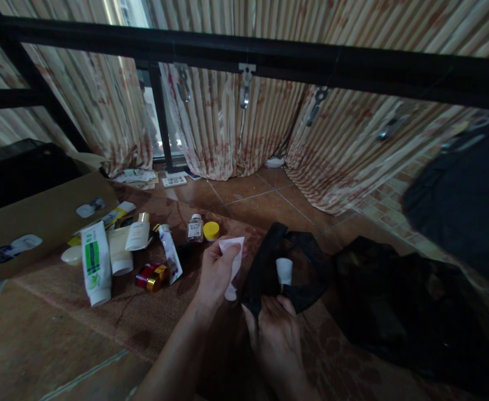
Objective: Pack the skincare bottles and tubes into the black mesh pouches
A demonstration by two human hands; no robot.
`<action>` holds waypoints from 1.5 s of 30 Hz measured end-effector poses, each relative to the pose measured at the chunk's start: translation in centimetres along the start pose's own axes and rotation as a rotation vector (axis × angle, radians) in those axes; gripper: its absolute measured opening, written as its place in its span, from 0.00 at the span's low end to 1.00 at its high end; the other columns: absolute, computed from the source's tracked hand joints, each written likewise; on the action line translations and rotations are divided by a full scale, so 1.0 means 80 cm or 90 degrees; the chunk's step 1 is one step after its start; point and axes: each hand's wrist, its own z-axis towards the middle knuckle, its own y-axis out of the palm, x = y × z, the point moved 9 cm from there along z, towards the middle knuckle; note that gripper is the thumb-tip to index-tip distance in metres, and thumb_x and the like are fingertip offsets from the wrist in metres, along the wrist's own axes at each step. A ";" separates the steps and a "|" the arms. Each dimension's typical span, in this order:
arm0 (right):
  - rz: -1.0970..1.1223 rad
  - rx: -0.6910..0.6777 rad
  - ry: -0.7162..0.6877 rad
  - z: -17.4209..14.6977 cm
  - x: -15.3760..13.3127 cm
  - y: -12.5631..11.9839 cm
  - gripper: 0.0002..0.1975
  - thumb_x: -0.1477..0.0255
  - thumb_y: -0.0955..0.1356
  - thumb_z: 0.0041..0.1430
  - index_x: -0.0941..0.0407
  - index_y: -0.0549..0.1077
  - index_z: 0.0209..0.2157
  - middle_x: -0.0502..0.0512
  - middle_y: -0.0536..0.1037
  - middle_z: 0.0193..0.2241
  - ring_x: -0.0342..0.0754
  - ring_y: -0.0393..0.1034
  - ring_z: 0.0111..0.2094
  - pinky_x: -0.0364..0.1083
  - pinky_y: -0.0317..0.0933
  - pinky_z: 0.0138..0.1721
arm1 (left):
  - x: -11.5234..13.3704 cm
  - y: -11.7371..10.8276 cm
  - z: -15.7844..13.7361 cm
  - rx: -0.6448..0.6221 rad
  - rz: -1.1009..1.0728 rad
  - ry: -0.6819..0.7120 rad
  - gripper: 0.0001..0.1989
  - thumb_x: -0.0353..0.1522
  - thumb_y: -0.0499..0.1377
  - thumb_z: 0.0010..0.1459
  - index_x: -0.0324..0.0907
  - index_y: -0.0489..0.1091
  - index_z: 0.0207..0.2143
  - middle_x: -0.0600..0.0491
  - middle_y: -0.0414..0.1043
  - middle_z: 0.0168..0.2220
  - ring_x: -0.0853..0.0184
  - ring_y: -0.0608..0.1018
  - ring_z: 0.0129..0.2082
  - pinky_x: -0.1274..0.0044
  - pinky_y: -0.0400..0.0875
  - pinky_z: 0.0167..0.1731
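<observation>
My left hand (213,273) is closed round a pale pink squeeze tube (235,262), with its narrow cap end pointing down. Beside it, my right hand (275,326) grips the near edge of a black mesh bag (265,262). A small white tube or cup-shaped item (284,270) shows at the bag's opening, just above my right fingers; whether they touch it I cannot tell. Left of my hands lie a purple-and-white tube (170,253), a clear bottle with a white cap (195,228) and a round yellow lid (211,230).
On the brown mat (144,323) lie a green-and-white tube (96,264), a cream tube (120,248), a white bottle (138,234) and a red jar with gold trim (151,276). A cardboard box (48,223) stands left. Dark cloth (378,301) lies right, and curtains (228,122) hang behind a black rail (244,47).
</observation>
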 end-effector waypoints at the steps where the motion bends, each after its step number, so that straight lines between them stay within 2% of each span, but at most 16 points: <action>1: 0.001 -0.001 -0.001 0.000 0.000 0.000 0.14 0.72 0.60 0.68 0.56 0.70 0.28 0.52 0.72 0.24 0.47 0.66 0.26 0.49 0.53 0.40 | 0.000 0.000 0.000 0.004 -0.003 0.002 0.12 0.35 0.65 0.45 0.38 0.74 0.32 0.53 0.76 0.25 0.69 0.75 0.22 0.81 0.66 0.21; 4: 0.004 0.000 0.005 0.000 0.001 0.000 0.14 0.72 0.60 0.68 0.56 0.70 0.28 0.52 0.73 0.24 0.47 0.66 0.27 0.49 0.53 0.40 | 0.003 0.001 -0.001 0.006 -0.018 0.010 0.11 0.36 0.65 0.45 0.40 0.74 0.31 0.54 0.76 0.24 0.68 0.77 0.24 0.82 0.66 0.22; 16: 0.011 -0.002 0.012 0.000 0.001 0.000 0.15 0.72 0.59 0.68 0.56 0.71 0.28 0.52 0.73 0.24 0.48 0.67 0.27 0.48 0.54 0.41 | 0.009 0.007 -0.001 -0.025 0.010 0.059 0.07 0.34 0.64 0.47 0.40 0.72 0.26 0.58 0.71 0.20 0.74 0.70 0.16 0.83 0.62 0.19; 22: 0.000 -0.006 0.012 0.000 0.002 0.002 0.13 0.72 0.61 0.67 0.56 0.70 0.28 0.52 0.73 0.24 0.47 0.67 0.27 0.48 0.54 0.41 | 0.010 0.007 -0.001 -0.031 0.039 0.076 0.07 0.35 0.64 0.46 0.40 0.72 0.24 0.57 0.70 0.19 0.74 0.69 0.17 0.82 0.61 0.19; 32: -0.001 -0.003 0.013 0.001 0.001 -0.001 0.14 0.71 0.61 0.68 0.56 0.70 0.28 0.52 0.73 0.24 0.48 0.66 0.27 0.49 0.54 0.40 | 0.014 0.012 -0.006 -0.042 0.039 0.064 0.09 0.34 0.64 0.46 0.40 0.68 0.21 0.59 0.68 0.17 0.76 0.66 0.14 0.83 0.58 0.16; 45: -0.013 -0.002 0.002 -0.001 0.002 0.002 0.13 0.72 0.61 0.68 0.56 0.69 0.29 0.52 0.73 0.24 0.47 0.67 0.26 0.48 0.54 0.40 | 0.010 0.013 -0.005 -0.057 0.057 0.059 0.18 0.44 0.66 0.47 0.40 0.68 0.20 0.58 0.68 0.16 0.76 0.65 0.12 0.83 0.56 0.14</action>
